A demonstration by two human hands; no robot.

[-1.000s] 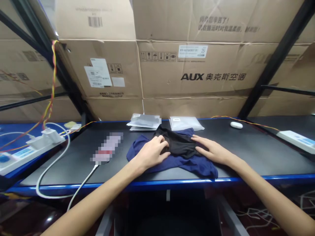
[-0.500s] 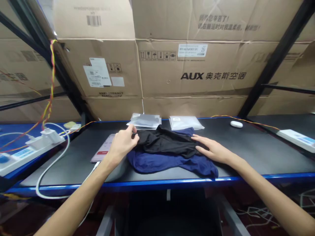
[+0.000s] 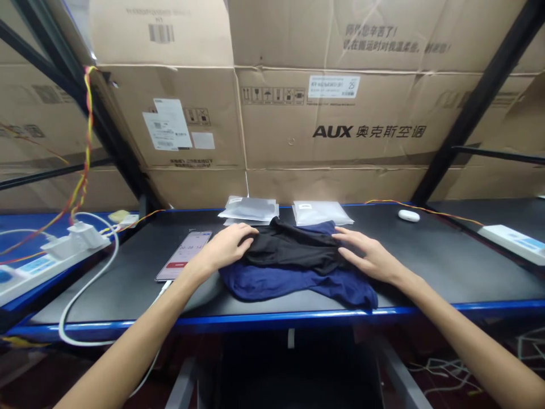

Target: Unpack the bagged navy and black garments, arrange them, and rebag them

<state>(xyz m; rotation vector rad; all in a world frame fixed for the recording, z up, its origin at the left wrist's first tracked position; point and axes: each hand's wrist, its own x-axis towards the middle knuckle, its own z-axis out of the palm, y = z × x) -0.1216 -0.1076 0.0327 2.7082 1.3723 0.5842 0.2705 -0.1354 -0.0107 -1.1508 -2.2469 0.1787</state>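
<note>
A piece of crumpled black cloth [image 3: 293,248] lies on top of a dark blue cloth [image 3: 272,286] near the front of the table; whether either is a garment I cannot tell. My left hand [image 3: 232,244] rests on the black cloth's left end, fingers stretched forward and thumb apart from them. Opposite it, my right hand [image 3: 368,254] lies with spread fingers on the right end of the same cloth. Both hands are open. The blue cloth sticks out in front of the black one and a little behind it.
Two stacks of translucent plastic packets, a left one [image 3: 249,209] and a right one [image 3: 322,213], lie behind the cloths. A phone [image 3: 183,255] on a charging cable is left of my left hand. Farther right are a white earbud case [image 3: 409,216] and a power strip [image 3: 513,243].
My left hand has shifted right and lies farther over the black cloth, its bent fingers now straighter. More of the phone shows. My right hand and the cloths have hardly moved.
</note>
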